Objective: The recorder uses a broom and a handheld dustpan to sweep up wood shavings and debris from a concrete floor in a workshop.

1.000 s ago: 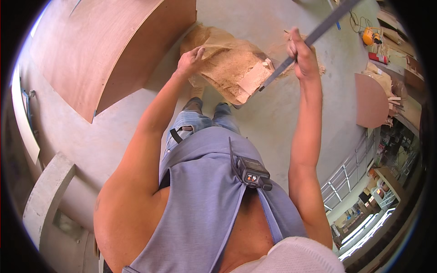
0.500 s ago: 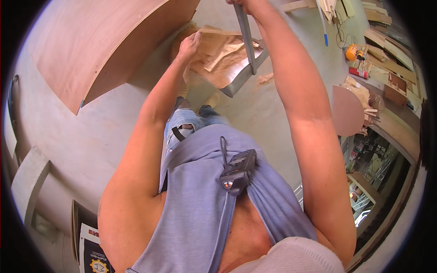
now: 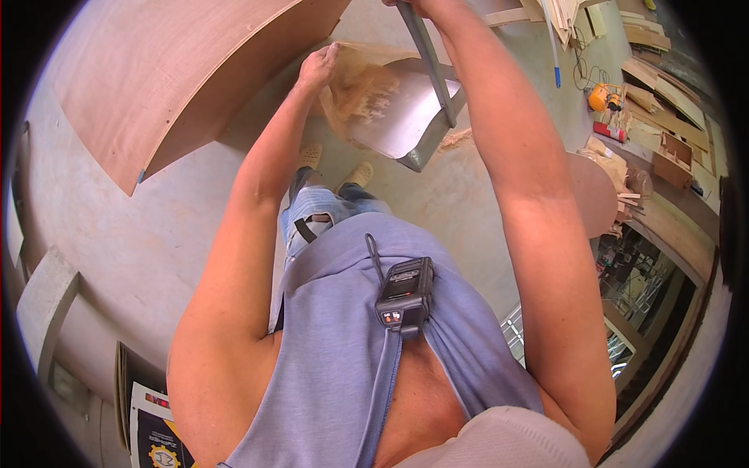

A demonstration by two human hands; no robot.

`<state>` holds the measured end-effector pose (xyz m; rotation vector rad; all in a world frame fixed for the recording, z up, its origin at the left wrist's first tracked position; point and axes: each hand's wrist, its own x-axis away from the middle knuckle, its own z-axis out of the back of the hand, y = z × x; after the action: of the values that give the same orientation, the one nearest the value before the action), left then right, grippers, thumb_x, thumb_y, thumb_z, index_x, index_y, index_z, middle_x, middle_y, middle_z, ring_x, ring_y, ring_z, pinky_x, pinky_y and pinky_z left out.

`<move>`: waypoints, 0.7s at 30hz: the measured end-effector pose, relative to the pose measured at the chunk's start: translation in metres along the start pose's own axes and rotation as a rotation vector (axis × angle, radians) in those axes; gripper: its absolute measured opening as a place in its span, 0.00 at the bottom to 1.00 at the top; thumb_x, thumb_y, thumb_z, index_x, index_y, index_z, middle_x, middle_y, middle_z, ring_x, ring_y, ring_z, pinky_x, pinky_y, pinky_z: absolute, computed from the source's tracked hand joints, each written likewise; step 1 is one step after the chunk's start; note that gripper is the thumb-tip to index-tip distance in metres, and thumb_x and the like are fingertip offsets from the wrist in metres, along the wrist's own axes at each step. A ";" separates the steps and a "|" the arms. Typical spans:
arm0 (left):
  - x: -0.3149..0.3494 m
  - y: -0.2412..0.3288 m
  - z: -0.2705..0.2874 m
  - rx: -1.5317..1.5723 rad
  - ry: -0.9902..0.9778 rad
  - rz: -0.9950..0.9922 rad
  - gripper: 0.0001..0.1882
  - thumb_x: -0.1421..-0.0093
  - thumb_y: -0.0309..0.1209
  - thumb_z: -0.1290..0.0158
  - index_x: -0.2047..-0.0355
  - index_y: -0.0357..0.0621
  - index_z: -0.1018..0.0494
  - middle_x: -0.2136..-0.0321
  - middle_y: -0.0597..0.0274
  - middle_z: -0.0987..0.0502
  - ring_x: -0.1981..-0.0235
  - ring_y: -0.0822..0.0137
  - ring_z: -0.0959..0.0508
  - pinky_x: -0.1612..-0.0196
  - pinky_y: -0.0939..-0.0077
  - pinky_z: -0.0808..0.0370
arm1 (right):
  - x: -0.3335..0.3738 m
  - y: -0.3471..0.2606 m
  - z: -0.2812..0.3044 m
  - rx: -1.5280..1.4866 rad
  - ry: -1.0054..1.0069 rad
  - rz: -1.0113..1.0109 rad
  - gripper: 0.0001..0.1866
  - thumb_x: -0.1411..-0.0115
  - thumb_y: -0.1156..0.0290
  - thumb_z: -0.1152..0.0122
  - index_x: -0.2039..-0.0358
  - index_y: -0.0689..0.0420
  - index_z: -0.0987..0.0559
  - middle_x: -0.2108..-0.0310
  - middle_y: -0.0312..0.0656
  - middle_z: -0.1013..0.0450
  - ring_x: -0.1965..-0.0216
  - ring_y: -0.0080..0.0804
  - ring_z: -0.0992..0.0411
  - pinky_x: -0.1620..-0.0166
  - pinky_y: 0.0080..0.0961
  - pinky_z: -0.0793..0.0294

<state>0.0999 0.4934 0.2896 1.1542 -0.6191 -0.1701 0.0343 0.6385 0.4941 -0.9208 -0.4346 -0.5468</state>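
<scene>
Up near the top of the view, the curved panel (image 3: pixel 406 109) sat out in front of the person, above their shoes and over the concrete floor (image 3: pixel 156 234), with its near side scraped rough and dusty and the far part smoother and greyish. Left hand (image 3: pixel 318 66) was laid on its upper left edge, fingers (image 3: pixel 331 53) pressed together and hooked over the rim to steady it. Right hand (image 3: pixel 425 6) was mostly cut off by the top edge of the frame, so honestly can't tell exactly how the fingers sat, but it looked wrapped around the grey metal bar (image 3: pixel 433 74) that ran down across the panel to its lower edge. My guess on handling: thin bent sheet, so pretty light but springy, likely to flex or kick if you only held one corner. The scraped face looked crumbly and probably sheds dust, so the edge seemed the better place to grab than the face. The bar looked stiff and heavier, the sort of thing you hold high on the shaft for leverage. A big curved plywood form (image 3: pixel 179 86) stood off to the left, well apart from the panel, and wood offcuts (image 3: pixel 647 86) were piled at the right.
</scene>
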 end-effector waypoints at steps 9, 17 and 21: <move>-0.004 -0.019 0.011 -0.054 -0.059 0.038 0.27 0.39 0.52 0.62 0.52 0.44 0.30 0.56 0.47 0.27 0.52 0.52 0.29 0.49 0.67 0.35 | 0.071 -0.023 0.027 0.092 0.147 -0.114 0.27 0.49 0.43 0.42 0.71 0.60 0.24 0.82 0.37 0.35 0.80 0.26 0.39 0.76 0.27 0.39; -0.028 -0.053 0.089 0.764 0.292 0.369 0.20 0.38 0.44 0.56 0.64 0.37 0.29 0.72 0.57 0.27 0.74 0.65 0.26 0.72 0.69 0.27 | 0.199 0.006 0.137 -0.236 0.181 0.264 0.22 0.46 0.43 0.45 0.79 0.48 0.36 0.87 0.27 0.45 0.86 0.17 0.45 0.81 0.14 0.46; 0.020 -0.099 0.121 1.045 0.291 0.368 0.19 0.40 0.42 0.52 0.61 0.35 0.32 0.70 0.57 0.27 0.72 0.64 0.25 0.72 0.68 0.26 | 0.260 0.043 0.212 -0.657 0.152 0.307 0.19 0.37 0.64 0.51 0.85 0.52 0.39 0.84 0.29 0.51 0.79 0.19 0.51 0.75 0.16 0.52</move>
<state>0.0696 0.3473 0.2398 1.9809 -0.6556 0.7093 0.2387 0.7703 0.7291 -1.5316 0.0423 -0.4770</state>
